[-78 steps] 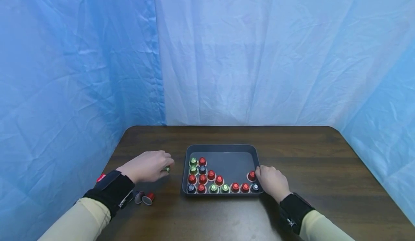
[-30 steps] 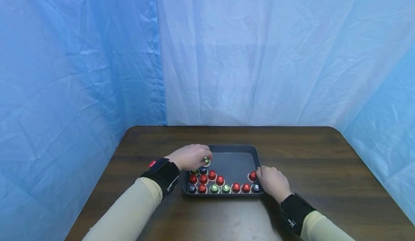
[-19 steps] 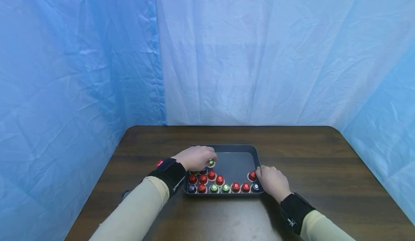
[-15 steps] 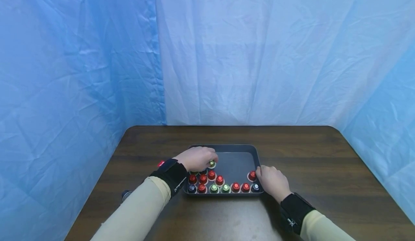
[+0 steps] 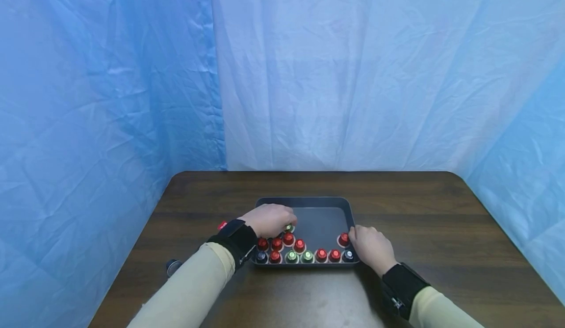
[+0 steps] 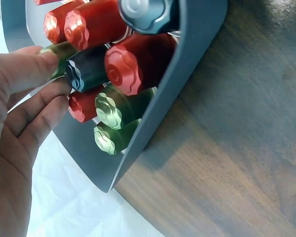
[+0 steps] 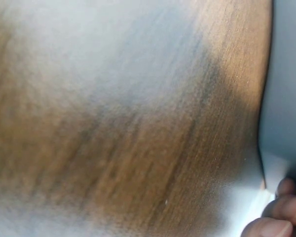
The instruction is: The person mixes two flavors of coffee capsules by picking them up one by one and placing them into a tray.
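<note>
My left hand (image 5: 269, 219) reaches into the left half of a dark grey tray (image 5: 309, 201) and pinches a green coffee capsule (image 5: 289, 228) between thumb and fingers. In the left wrist view that green capsule (image 6: 62, 53) sits right beside a dark blue capsule and a red capsule (image 6: 91, 24). My right hand (image 5: 372, 246) grips the tray's right side, thumb at the rim; its fingers (image 7: 286, 210) curl at the tray's outer wall in the right wrist view. Red, green and dark blue capsules stand in the tray's near rows; my left hand hides some at the left.
A dark capsule (image 5: 173, 267) lies on the brown wooden table (image 5: 397, 195), left of the tray and partly behind my left sleeve. One red capsule (image 5: 343, 239) stands by the tray's right wall. Blue sheeting (image 5: 309, 73) hangs behind the table.
My left hand has carried the green capsule from left of the tray into it, then slightly towards me, beside the red capsules. My right hand has stayed at the tray's right side.
</note>
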The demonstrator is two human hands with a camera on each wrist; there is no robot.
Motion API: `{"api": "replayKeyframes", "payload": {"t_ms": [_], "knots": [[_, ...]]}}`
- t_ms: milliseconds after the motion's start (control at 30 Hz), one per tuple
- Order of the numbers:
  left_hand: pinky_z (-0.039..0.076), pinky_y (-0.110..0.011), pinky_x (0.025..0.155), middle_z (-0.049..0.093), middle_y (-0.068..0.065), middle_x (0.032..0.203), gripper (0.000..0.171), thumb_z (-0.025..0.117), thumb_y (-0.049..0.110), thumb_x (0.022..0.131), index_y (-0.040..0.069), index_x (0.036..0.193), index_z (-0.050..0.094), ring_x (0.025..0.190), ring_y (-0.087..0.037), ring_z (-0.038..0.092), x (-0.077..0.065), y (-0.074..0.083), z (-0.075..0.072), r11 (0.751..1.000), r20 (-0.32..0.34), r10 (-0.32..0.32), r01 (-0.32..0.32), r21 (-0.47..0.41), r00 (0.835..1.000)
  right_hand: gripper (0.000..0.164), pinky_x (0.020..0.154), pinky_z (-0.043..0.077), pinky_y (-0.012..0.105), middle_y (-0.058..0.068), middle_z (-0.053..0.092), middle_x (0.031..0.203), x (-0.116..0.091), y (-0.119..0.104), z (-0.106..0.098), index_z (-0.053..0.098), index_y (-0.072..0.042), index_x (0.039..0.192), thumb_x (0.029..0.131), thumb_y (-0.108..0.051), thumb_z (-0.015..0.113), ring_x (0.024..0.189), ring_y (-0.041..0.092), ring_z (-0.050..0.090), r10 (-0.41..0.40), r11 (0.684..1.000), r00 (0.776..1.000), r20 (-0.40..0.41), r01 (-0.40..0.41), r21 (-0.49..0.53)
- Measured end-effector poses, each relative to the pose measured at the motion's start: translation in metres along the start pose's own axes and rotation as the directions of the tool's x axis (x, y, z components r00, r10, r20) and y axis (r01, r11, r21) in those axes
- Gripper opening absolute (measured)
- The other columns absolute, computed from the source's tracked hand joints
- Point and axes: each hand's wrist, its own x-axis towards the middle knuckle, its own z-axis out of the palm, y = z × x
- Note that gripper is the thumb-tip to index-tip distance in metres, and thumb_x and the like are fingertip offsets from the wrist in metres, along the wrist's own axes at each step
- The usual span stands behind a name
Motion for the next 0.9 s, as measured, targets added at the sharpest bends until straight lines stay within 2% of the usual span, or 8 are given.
{"api": "replayKeyframes", "payload": {"t_ms": [233,567,733,900], "knots": [[0.052,-0.033,0.1,0.073,0.007,0.115,0.029,0.071,0.01,0.096,0.023,0.122,0.076,0.111,-0.01,0.066,-0.003,-0.001,0.001,1.0,0.005,0.014,-0.014,0.019,1.0,0.034,0.055,0.044,0.034,0.004,0.057,0.069,0.0,0.0,0.0,0.07,-0.001,0.094,0.105,-0.027,0.052,0.062,0.02,0.053,0.0,1.0,1.0,0.0,0.0,0.003],[0.053,-0.035,0.1,0.073,0.004,0.115,0.023,0.068,0.015,0.099,0.02,0.12,0.076,0.109,-0.011,0.067,-0.014,-0.006,-0.002,1.0,-0.048,0.021,-0.022,-0.019,0.999,0.034,0.055,0.043,0.034,0.005,0.057,0.069,-0.001,0.0,0.0,0.07,-0.001,0.092,0.105,-0.027,0.052,0.062,0.02,0.053,-0.003,1.0,1.0,-0.001,0.003,0.001],[0.053,-0.037,0.099,0.072,0.004,0.115,0.022,0.07,0.02,0.098,0.019,0.12,0.076,0.106,-0.012,0.066,-0.023,-0.011,-0.004,1.0,-0.06,0.002,-0.004,-0.027,0.998,0.034,0.056,0.045,0.034,0.005,0.058,0.07,-0.001,0.0,-0.001,0.07,-0.001,0.094,0.105,-0.027,0.052,0.063,0.021,0.054,-0.005,1.0,1.0,0.001,0.005,0.0],[0.054,-0.038,0.098,0.072,0.003,0.116,0.022,0.072,0.017,0.096,0.018,0.118,0.076,0.108,-0.014,0.067,-0.037,-0.018,-0.005,1.0,-0.098,0.028,-0.028,-0.002,0.995,0.033,0.055,0.045,0.034,0.005,0.058,0.07,-0.001,0.0,-0.001,0.07,-0.001,0.093,0.105,-0.027,0.052,0.062,0.021,0.054,-0.01,1.0,1.0,-0.002,0.01,-0.002]]}}
